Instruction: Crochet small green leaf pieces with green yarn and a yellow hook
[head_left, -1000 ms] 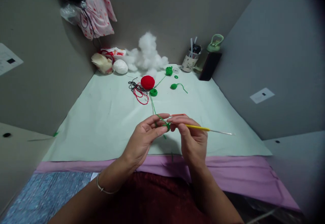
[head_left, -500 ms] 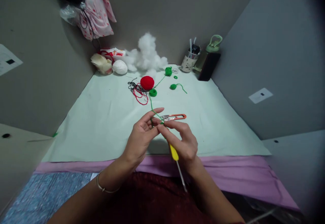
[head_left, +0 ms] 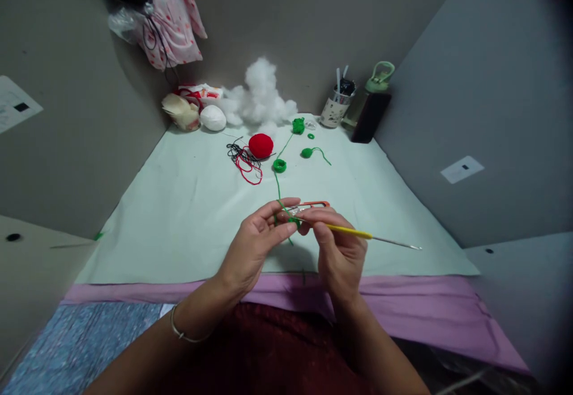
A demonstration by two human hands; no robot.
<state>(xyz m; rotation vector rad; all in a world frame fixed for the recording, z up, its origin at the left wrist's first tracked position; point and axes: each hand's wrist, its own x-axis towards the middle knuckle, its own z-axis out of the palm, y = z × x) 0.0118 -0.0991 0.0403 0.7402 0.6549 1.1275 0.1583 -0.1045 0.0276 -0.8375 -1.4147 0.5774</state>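
My left hand pinches a small green crochet piece between thumb and fingers, with green yarn looped over the forefinger. My right hand grips a yellow-handled crochet hook, its metal end pointing right and its tip at the green piece. The yarn runs back to a small green ring on the pale green mat. Orange thread snips lie just behind my fingers.
Further back lie a red crocheted ball, tangled red and black threads, more green pieces, white stuffing, a white ball, a cup of tools and a green-lidded bottle. Grey walls close in the mat.
My right hand swung the hook from handle-down back to pointing right. The green ring on the mat slid a little to the right as the yarn was pulled.
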